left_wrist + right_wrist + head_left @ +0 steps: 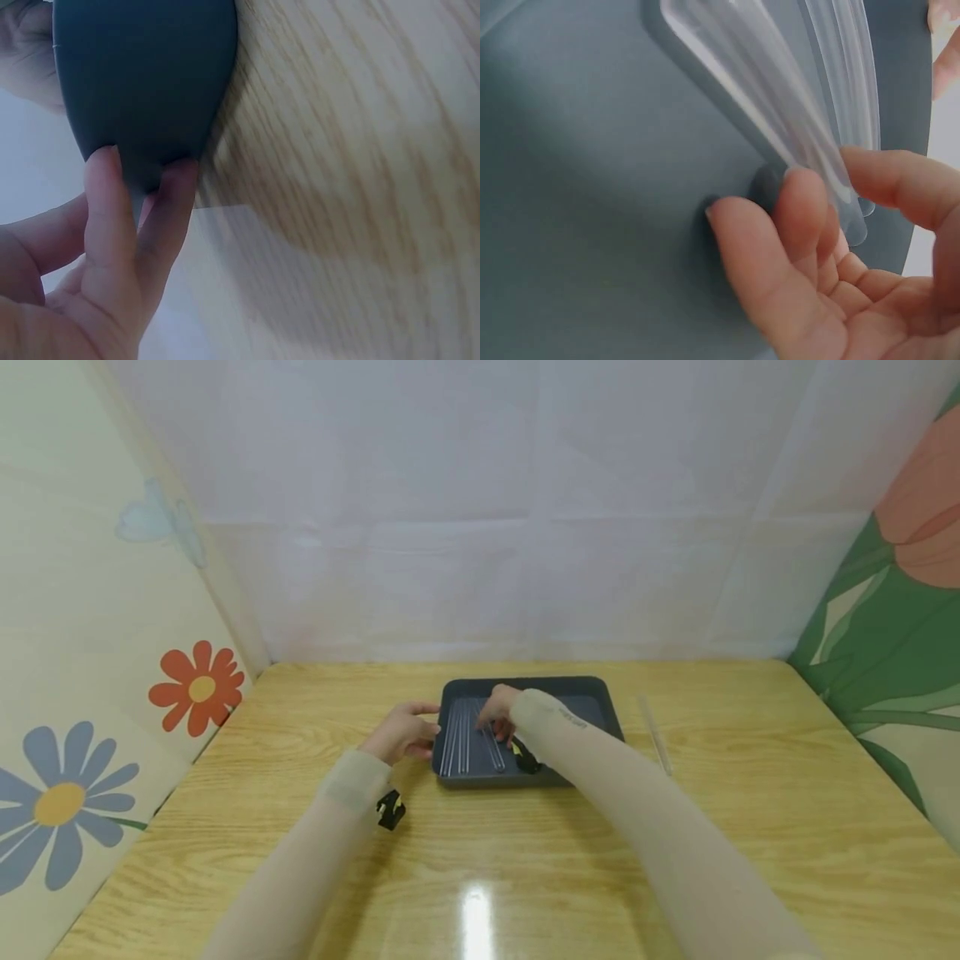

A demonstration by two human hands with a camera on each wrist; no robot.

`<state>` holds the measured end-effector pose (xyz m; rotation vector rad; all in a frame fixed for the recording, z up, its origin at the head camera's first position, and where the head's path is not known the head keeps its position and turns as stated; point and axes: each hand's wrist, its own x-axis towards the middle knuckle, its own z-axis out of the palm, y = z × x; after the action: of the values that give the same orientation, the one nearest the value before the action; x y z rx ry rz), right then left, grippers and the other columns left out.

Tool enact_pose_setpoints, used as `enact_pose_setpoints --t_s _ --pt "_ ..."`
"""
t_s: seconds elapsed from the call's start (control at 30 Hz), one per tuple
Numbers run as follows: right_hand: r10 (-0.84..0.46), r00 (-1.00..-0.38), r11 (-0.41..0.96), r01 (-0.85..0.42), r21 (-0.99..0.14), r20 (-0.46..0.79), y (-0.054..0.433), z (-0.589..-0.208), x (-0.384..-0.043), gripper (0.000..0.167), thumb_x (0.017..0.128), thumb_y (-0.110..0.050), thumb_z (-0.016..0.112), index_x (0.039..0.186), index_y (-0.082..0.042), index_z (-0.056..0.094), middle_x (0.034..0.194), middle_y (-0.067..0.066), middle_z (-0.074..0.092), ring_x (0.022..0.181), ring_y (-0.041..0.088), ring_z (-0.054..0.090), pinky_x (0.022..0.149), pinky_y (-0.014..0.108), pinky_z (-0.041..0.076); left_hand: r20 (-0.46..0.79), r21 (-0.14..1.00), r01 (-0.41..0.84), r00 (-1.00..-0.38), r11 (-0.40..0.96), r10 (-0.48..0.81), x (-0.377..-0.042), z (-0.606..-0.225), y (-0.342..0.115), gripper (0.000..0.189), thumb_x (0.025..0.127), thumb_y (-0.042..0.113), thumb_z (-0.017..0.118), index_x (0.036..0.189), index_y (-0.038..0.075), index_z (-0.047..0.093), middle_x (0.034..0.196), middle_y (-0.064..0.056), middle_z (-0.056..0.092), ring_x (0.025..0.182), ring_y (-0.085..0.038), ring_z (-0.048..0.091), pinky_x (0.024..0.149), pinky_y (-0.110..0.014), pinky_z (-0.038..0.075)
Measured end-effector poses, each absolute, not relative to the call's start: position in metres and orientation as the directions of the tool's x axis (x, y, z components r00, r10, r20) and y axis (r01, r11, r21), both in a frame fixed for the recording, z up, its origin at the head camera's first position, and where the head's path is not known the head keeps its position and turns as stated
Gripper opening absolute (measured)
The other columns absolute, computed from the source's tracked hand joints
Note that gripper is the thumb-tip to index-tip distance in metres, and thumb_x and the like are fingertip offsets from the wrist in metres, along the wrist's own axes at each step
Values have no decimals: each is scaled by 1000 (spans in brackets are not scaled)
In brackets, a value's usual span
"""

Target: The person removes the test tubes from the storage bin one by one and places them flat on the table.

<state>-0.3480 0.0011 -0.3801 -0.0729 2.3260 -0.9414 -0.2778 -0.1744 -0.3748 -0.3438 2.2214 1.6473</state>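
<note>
A dark grey tray (581,689) sits on the wooden table. In its left half lie several long clear rods (452,747), roughly side by side. My right hand (498,708) reaches into the tray from the right. In the right wrist view, a clear rod (750,82) with a rounded end lies slanted between the thumb and fingertips, which pinch it near its far end. At the tray's left end, my left hand (405,731) rests extended fingertips against the outer wall (142,90), seen close in the left wrist view.
One more clear rod (656,737) lies on the table (750,760), to the right of the tray. A white sheet (480,527) hangs behind the table, and flower-printed panels (112,693) stand along both sides. Black wrist devices (390,810) show at both wrists.
</note>
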Motion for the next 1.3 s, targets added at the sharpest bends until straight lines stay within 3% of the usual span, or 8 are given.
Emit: enact_pose_setpoints --t_s 0.37,0.57,0.7,0.9,1.0,1.1,1.23,1.3 --pt "-318 -793 721 152 -676 -519 11 -364 -329 26 92 -11 58 111 6 61 81 15 55 60 19 56 61 33 57 -416 871 -396 -909 290 8 -276 -377 -172 52 97 -5 51 147 0 38 116 -25 59 66 -15 57 52 -24 50" --pt "-353 -769 665 195 -721 -533 21 -357 -330 40 99 -17 52 127 11 55 106 27 63 85 35 65 75 41 57 -411 876 -394 -912 278 3 -276 -377 -173 52 96 -6 51 147 0 38 118 -26 58 66 -15 58 52 -24 50" --pt "-329 -750 633 276 -723 -574 25 -359 -338 45 100 -17 50 134 13 47 118 33 59 102 42 63 82 45 55 -400 878 -381 -916 290 10 -276 -377 -174 51 97 -5 50 146 -1 38 123 -27 55 70 -17 59 52 -23 50" --pt "-329 -703 531 415 -739 -631 33 -381 -366 43 100 -14 47 134 13 44 104 29 63 90 36 66 76 45 57 -397 878 -372 -918 300 22 -277 -377 -177 51 97 -5 50 146 -2 37 123 -27 55 71 -16 59 53 -23 50" --pt "-300 -718 516 431 -740 -628 35 -369 -355 44 103 -12 39 140 12 37 107 27 62 83 29 65 70 38 58 -399 877 -373 -917 303 26 -278 -376 -177 51 97 -4 50 146 -2 37 122 -27 55 70 -16 59 52 -22 50" --pt "-320 -731 491 417 -765 -603 42 -361 -346 49 103 -8 37 148 6 26 105 27 60 70 24 62 55 32 56 -405 875 -378 -914 302 28 -278 -376 -177 51 97 -5 50 146 -3 37 118 -25 57 68 -15 59 52 -22 50" --pt "-349 -746 452 396 -799 -567 51 -357 -339 60 99 -3 38 155 -5 15 115 33 56 70 26 62 52 33 55 -407 876 -379 -913 297 36 -278 -376 -177 51 97 -6 50 146 -3 37 112 -23 58 67 -15 59 53 -22 51" --pt "-354 -759 452 373 -810 -547 54 -355 -337 61 98 -3 40 155 -6 17 123 34 53 76 27 64 54 34 56 -407 877 -379 -913 295 37 -278 -375 -176 51 97 -6 50 146 -3 37 112 -22 57 68 -15 59 53 -22 51"
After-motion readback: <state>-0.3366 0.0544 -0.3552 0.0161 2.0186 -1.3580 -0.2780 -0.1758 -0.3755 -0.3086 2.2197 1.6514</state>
